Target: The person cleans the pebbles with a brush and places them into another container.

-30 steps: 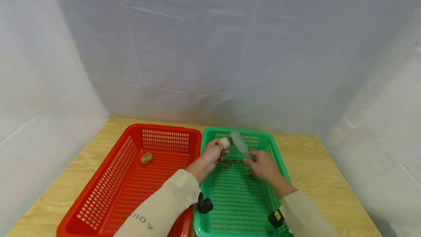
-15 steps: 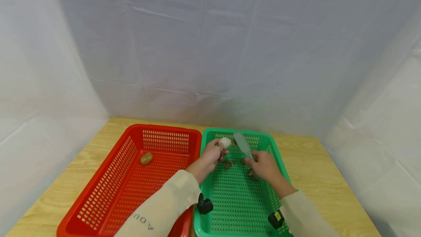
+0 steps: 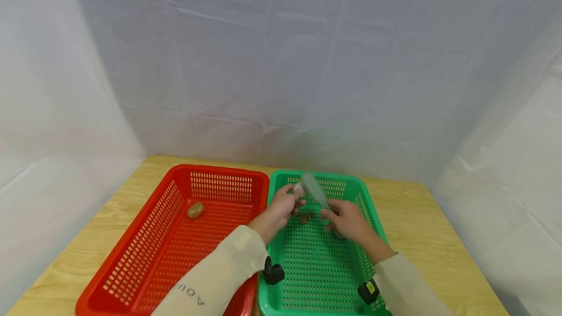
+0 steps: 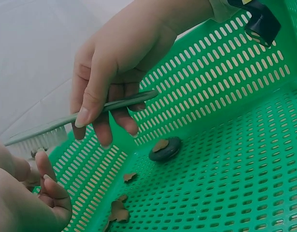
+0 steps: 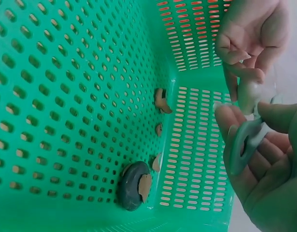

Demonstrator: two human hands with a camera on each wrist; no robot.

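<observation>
Left hand (image 3: 282,205): fingertips pinching a white egg-shaped object (image 3: 299,189). Right hand (image 3: 348,220): thumb and fingers closed round the handle of a green brush (image 3: 315,191), its head reaching over to the left hand, bristles facing the white object; we can't tell if they touch it. Both hands are above the green basket (image 3: 322,269). Below them we see brown shell-like fragments (image 4: 120,211) on the basket floor, plus a dark rounded object (image 4: 169,152) under the right hand, one fragment lying on top. Left of the left hand: red basket (image 3: 208,238), just beside the green one, with a brown oval object (image 3: 195,210) toward its far left. Farther out, we have the wood-grain bench (image 3: 421,228) under both baskets and white sheeting (image 3: 281,72) beyond the hands.
</observation>
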